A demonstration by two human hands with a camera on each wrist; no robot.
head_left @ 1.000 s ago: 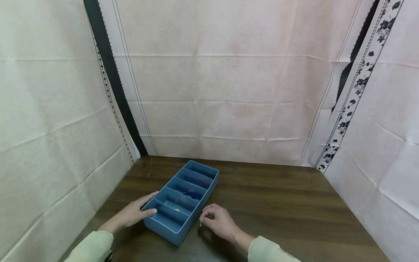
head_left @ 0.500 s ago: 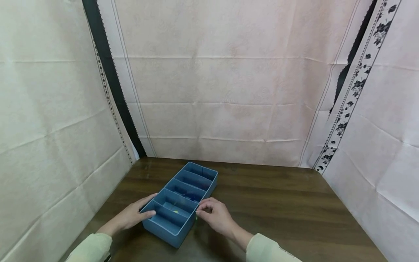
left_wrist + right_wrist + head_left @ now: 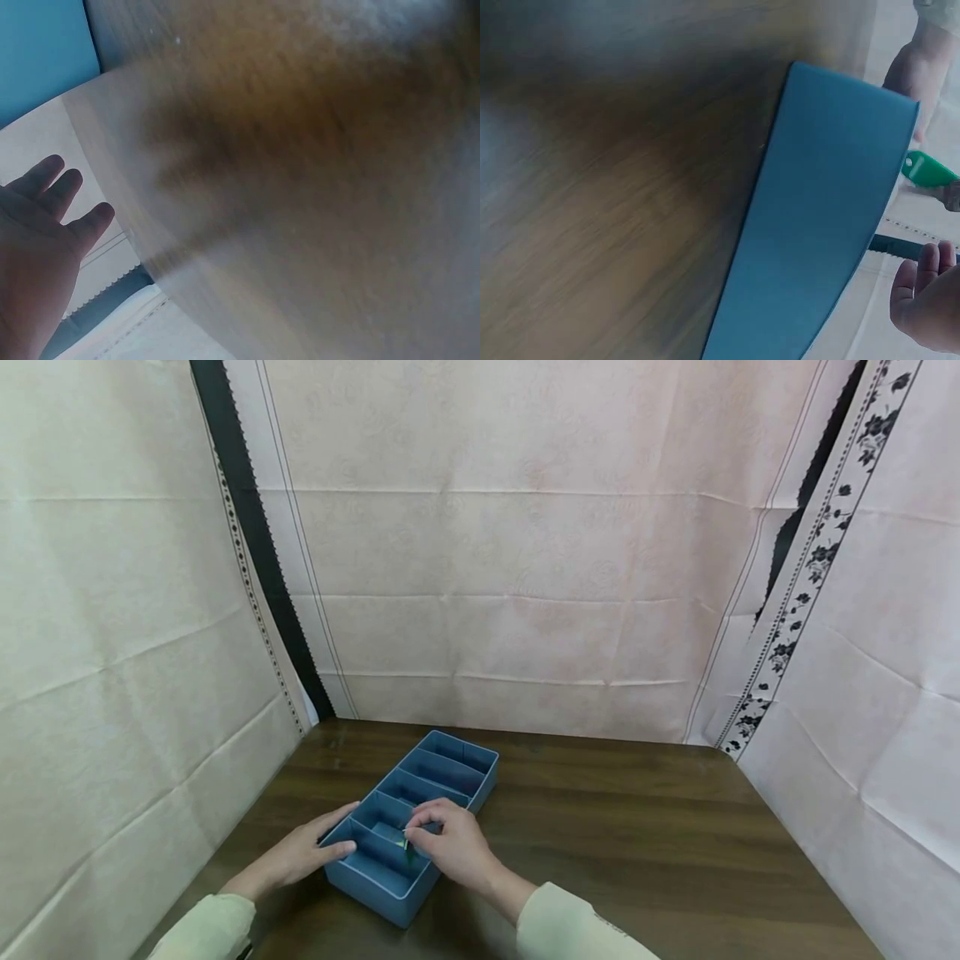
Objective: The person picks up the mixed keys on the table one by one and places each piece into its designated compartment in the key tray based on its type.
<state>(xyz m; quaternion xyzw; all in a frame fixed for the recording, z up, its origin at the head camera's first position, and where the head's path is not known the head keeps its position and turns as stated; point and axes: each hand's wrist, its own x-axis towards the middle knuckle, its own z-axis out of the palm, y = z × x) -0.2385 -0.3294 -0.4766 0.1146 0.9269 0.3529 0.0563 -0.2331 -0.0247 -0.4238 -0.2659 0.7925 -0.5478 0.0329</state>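
Note:
A long blue compartment box (image 3: 375, 902) lies slantwise on the wooden table. My left hand (image 3: 296, 856) holds its near left corner, thumb over the rim and fingers along the outer side; three fingers stretch out in the left wrist view. Over the second compartment from the near end, my right hand (image 3: 453, 847) pinches a small green piece (image 3: 930, 169) by thumb and forefinger. In the right wrist view it has a hole, with a grey metal-looking part beside it; its kind I cannot tell. A small yellow thing (image 3: 400, 843) lies in that compartment.
The brown table (image 3: 637, 835) extends on both sides of the box. Pale cloth (image 3: 525, 543) hangs behind it and at both sides. My right hand partly covers the third compartment (image 3: 408, 787).
My right hand has lifted the green piece from beside the box, moved left across the right rim and now holds it over the second compartment. The left hand has stayed on the box.

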